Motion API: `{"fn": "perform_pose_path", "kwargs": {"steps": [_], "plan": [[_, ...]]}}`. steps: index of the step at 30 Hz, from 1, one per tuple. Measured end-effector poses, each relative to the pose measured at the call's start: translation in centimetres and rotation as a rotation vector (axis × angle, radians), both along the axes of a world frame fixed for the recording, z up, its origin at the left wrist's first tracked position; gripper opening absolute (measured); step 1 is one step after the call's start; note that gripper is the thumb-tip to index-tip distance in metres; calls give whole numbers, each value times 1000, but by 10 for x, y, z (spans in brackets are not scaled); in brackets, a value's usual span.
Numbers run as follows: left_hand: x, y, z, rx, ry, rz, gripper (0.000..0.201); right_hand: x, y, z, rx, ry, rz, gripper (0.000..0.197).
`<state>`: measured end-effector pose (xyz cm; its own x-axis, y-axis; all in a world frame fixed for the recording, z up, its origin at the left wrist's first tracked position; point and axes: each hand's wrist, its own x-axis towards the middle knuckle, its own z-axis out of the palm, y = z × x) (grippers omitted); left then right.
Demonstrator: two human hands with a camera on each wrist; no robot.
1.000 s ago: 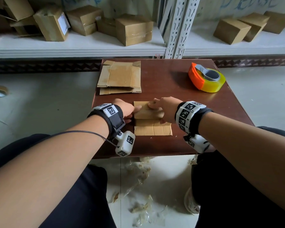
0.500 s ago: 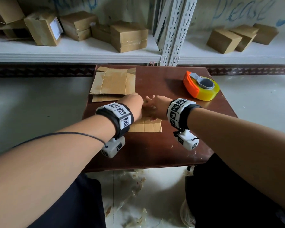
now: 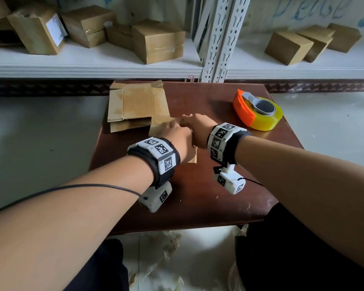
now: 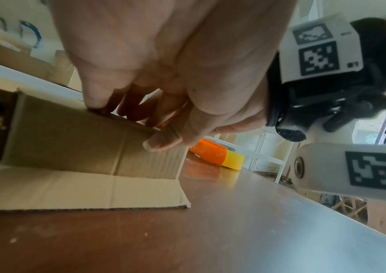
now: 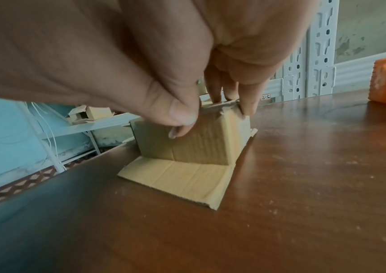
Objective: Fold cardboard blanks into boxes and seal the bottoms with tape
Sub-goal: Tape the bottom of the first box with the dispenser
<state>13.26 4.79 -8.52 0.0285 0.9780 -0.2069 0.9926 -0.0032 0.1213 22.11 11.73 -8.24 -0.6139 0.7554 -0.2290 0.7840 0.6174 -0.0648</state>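
Both hands, left hand point(image 3: 178, 136) and right hand point(image 3: 198, 129), pinch the half-raised blank point(image 5: 187, 146) at table point(image 3: 208, 206) centre, stack of flat blanks point(image 3: 137, 106) at 11 o'clock, tape dispenser point(image 3: 257, 110) untouched at 2 o'clock: box unformed, bottom unsealed.

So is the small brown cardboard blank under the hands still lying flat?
No: partly raised. The small brown cardboard blank stands up, pinched by both hands, one flap flat on the brown table.

Orange-and-yellow tape dispenser point(image 3: 257, 110), brown table point(image 3: 219, 206)
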Motion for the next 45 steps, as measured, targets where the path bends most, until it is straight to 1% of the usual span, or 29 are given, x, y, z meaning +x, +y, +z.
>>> {"fn": "perform_pose_path", "kwargs": {"steps": [2, 3, 5, 7, 9, 10, 11, 13, 15, 17, 19, 20, 22, 23, 24, 25, 26, 27, 29, 31, 33, 35, 37, 38, 40, 41, 42, 44, 45], "plan": [[1, 5, 0, 20, -28, -12, 47, 4, 6, 4, 5, -15, 25, 39], [0, 7, -1, 19, -36, 0, 49, 8, 12, 6, -17, 21, 13, 39], [-3, 11, -3, 44, -48, 24, 54, 19, 21, 13, -142, 167, -50, 43], [-7, 11, -1, 105, -113, 51, 54, 35, 28, 22, -244, 331, -199, 57], [-8, 11, 3, 218, -262, 57, 42, 55, 42, 25, -245, 397, -383, 68], [-9, 12, 6, 302, -353, 51, 36, 64, 51, 24, -207, 414, -463, 71], [-8, 11, 9, 386, -442, 40, 31, 76, 62, 19, -158, 401, -541, 73], [-4, 10, 14, 511, -576, 8, 24, 95, 76, 10, -33, 267, -665, 85], [1, 8, 18, 549, -650, -27, 20, 110, 82, -1, 61, 122, -795, 100], [5, 5, 20, 561, -681, -54, 17, 117, 83, -9, 49, 73, -861, 111], [8, 1, 20, 560, -684, -64, 16, 120, 90, -23, -27, 43, -868, 120], [8, 0, 19, 550, -683, -61, 16, 119, 90, -25, -46, 12, -869, 118], [7, -2, 18, 528, -679, -54, 15, 122, 95, -27, 10, 17, -851, 100], [7, -2, 17, 521, -677, -51, 15, 123, 92, -21, 45, 24, -816, 84], [7, -2, 16, 519, -678, -48, 15, 125, 88, -12, 59, 46, -763, 61], [6, -2, 16, 519, -683, -46, 15, 127, 85, -4, 43, 60, -706, 35], [6, -1, 15, 518, -689, -46, 15, 128, 79, 1, -4, 40, -649, 23], [5, 0, 14, 517, -691, -48, 14, 128, 74, 3, -62, 33, -597, 30], [3, 0, 13, 525, -684, -51, 15, 128, 63, 6, -91, -69, -536, 44], [-1, 1, 12, 534, -682, -53, 15, 129, 55, 8, -95, -139, -488, 37], [-3, 0, 12, 534, -683, -55, 16, 132, 53, 7, -117, -145, -450, 42], [-5, -2, 13, 540, -693, -59, 16, 133, 54, 7, -101, -58, -482, 48], [-7, -4, 17, 550, -699, -61, 15, 133, 51, 11, -101, 33, -612, 51], [-9, -6, 19, 552, -705, -55, 15, 132, 50, 12, -97, 48, -688, 56], [-13, -10, 26, 556, -721, -27, 16, 130, 53, 14, -116, 134, -828, 84], [-15, -13, 31, 555, -729, -9, 16, 129, 52, 20, -123, 219, -882, 96], [-16, -15, 34, 544, -738, 14, 17, 129, 51, 25, -138, 321, -931, 100], [-19, -20, 41, 512, -750, 66, 19, 129, 49, 33, -232, 558, -997, 95], [-21, -23, 43, 488, -755, 89, 19, 128, 46, 36, -322, 688, -1006, 93]]}}
